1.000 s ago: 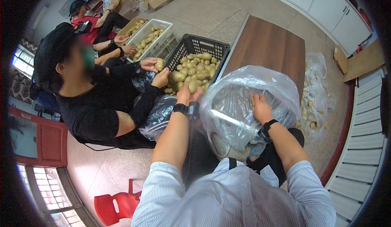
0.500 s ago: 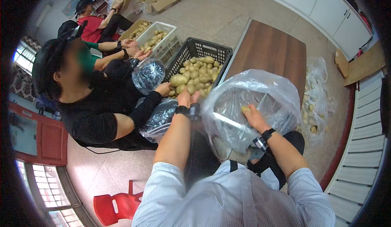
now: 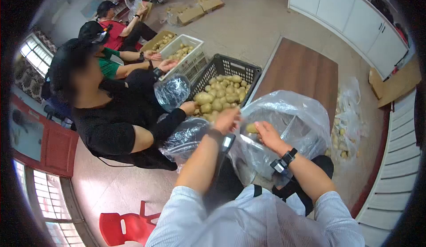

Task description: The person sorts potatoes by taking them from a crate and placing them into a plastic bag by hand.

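Observation:
My right hand (image 3: 269, 136) holds a small potato (image 3: 252, 128) between thumb and fingers, over the opening of a clear plastic bag (image 3: 301, 109). My left hand (image 3: 227, 121) is blurred by motion at the bag's left edge, near the front of a black crate (image 3: 254, 75); whether it holds anything is not clear. Many potatoes (image 3: 220, 92) lie in that crate. A co-worker's hand (image 3: 189, 108) touches the potatoes on the crate's left side.
A brown wooden tabletop (image 3: 299, 69) stands beyond the bag. A person in black (image 3: 111, 123) sits at the left, with others behind. There are a white crate (image 3: 195, 60), a red chair (image 3: 128, 227) and bagged potatoes (image 3: 348, 127) on the floor.
My left hand has come up off the potatoes and moved right to the bag. My right hand has moved left with the potato. The view has shifted, so the scene sits lower.

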Demonstrator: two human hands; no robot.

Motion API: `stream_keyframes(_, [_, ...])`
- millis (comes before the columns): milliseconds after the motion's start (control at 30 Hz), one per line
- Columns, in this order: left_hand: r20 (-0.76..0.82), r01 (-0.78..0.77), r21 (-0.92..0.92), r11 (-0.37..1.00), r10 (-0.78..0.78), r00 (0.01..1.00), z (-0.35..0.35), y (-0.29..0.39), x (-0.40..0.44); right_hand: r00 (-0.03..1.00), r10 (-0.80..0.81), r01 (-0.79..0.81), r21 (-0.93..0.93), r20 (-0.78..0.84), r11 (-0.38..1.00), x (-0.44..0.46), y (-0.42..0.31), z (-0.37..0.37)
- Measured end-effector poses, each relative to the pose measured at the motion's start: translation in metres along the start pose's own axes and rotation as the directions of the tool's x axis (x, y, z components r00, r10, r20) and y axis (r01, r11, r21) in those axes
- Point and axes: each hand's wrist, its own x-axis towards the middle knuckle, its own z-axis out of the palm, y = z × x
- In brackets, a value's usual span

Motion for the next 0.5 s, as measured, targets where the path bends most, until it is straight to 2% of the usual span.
stream_keyframes(33, [0.039,0.057,-0.036,0.998,-0.056,0.998,0.006,0.003,-0.002,1.0,-0.017,0.017,0.052,0.002,0.998,-0.003,-0.023,0.002])
stream_keyframes(67, [0.078,0.116,-0.068,0.991,-0.111,0.991,0.012,0.007,-0.005,0.997,0.063,-0.069,0.136,0.045,0.988,-0.006,-0.042,0.006])
stream_keyframes(100, [0.144,0.171,-0.12,0.978,-0.153,0.978,0.012,0.013,-0.009,0.998,0.04,-0.045,0.132,0.042,0.99,0.0,-0.045,0.008])
stream_keyframes(167, [0.263,0.262,-0.157,0.952,-0.216,0.94,0.015,0.034,-0.027,0.977,-0.21,0.209,-0.04,-0.022,0.977,0.008,-0.043,0.016])
stream_keyframes(200, [0.254,0.123,-0.114,0.986,-0.09,0.963,0.005,0.012,-0.007,0.949,-0.312,0.309,-0.058,-0.052,0.949,0.009,-0.046,0.018])
stream_keyframes(233, [0.24,-0.02,-0.069,0.997,0.036,0.97,-0.005,-0.01,0.014,0.945,-0.322,0.319,-0.061,-0.051,0.946,0.006,-0.045,0.017])
stream_keyframes(267, [0.3,0.146,-0.257,0.955,-0.065,0.952,-0.016,-0.032,0.037,0.938,-0.341,0.335,-0.084,-0.068,0.938,0.002,-0.044,0.015])
stream_keyframes(300, [0.378,0.31,-0.419,0.854,-0.146,0.914,-0.023,-0.038,0.05,0.928,-0.362,0.353,-0.107,-0.085,0.93,-0.001,-0.044,0.012])
stream_keyframes(333, [0.237,0.21,-0.511,0.833,-0.098,0.966,-0.016,-0.018,0.029,0.941,-0.324,0.312,-0.118,-0.101,0.943,-0.004,-0.04,0.008])
stream_keyframes(367, [0.233,0.2,-0.511,0.836,-0.089,0.968,-0.019,-0.021,0.034,0.937,-0.334,0.322,-0.121,-0.101,0.939,-0.012,-0.041,0.002])
stream_keyframes(433, [-0.083,-0.078,-0.625,0.776,0.033,0.996,-0.027,-0.038,0.046,0.942,-0.308,0.262,-0.282,-0.132,0.923,-0.032,-0.046,-0.016])
stream_keyframes(467, [-0.17,-0.241,-0.489,0.838,0.179,0.969,-0.037,-0.059,0.063,0.94,-0.314,0.268,-0.285,-0.131,0.92,-0.04,-0.046,-0.028])
stream_keyframes(500, [-0.252,-0.391,-0.329,0.86,0.319,0.914,-0.047,-0.08,0.079,0.902,-0.405,0.303,-0.445,-0.152,0.843,-0.047,-0.045,-0.041])
